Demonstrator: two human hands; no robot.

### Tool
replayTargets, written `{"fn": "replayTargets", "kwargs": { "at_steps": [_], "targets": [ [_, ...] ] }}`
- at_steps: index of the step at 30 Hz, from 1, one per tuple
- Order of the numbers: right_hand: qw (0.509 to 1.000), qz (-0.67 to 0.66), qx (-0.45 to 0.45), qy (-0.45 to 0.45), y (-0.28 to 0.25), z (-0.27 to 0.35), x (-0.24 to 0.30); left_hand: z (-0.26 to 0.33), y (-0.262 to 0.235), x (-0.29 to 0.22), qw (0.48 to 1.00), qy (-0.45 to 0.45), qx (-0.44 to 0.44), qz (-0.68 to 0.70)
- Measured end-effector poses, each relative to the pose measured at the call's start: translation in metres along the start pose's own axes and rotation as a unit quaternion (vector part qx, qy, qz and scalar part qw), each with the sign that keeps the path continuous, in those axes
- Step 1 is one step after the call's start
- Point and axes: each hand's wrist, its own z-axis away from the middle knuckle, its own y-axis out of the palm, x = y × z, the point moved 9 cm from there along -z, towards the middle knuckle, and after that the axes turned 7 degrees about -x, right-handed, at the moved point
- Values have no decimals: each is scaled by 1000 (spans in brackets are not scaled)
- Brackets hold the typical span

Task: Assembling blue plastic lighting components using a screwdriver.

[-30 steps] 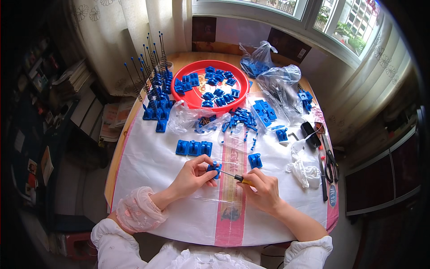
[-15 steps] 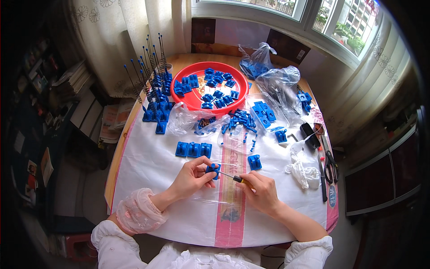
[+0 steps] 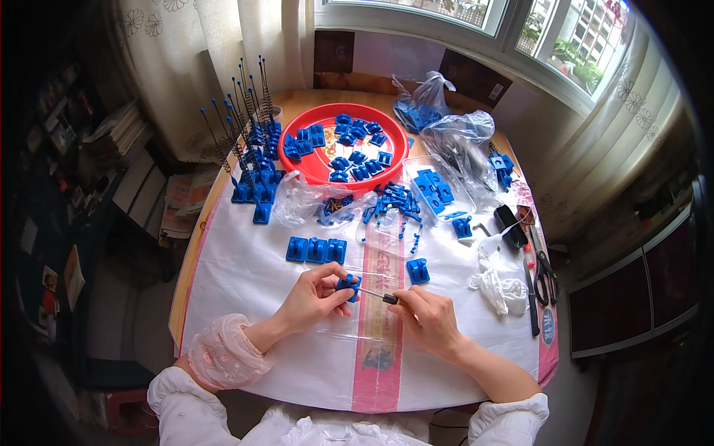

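My left hand (image 3: 316, 297) grips a small blue plastic part (image 3: 347, 284) just above the white table cover (image 3: 245, 275). In my right hand (image 3: 428, 320) is a screwdriver (image 3: 379, 296), its tip pointing left into the blue part. Both hands sit near the front middle of the table. A row of three blue parts (image 3: 316, 250) lies just beyond my left hand. A single blue part (image 3: 417, 270) rests beyond my right hand.
A red round tray (image 3: 327, 175) of blue parts stands at the back. Blue bases with upright rods (image 3: 249, 160) cluster at back left. Clear bags (image 3: 454, 137) and loose blue pieces (image 3: 394, 201) lie mid-table. A white cloth (image 3: 500, 286), scissors (image 3: 544, 271) and tools lie right.
Both hands stay in place on the blue part and the screwdriver, with only slight shifts of the fingers. Nothing else on the table has moved.
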Motion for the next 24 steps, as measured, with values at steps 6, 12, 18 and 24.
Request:
{"fn": "replayTargets", "kwargs": {
  "at_steps": [6,12,18,24],
  "targets": [
    [986,-128,-3,103,9,8,-20,1,1,-6,1000,3,-4,-2],
    [889,-279,136,335,33,23,-42,1,1,-1,999,8,-2,-33],
    [893,-281,117,331,30,17,-34,-1,3,-2,999,32,2,-13],
    [892,-287,99,334,30,19,-40,2,9,-14,999,21,24,-31]
  ]
}}
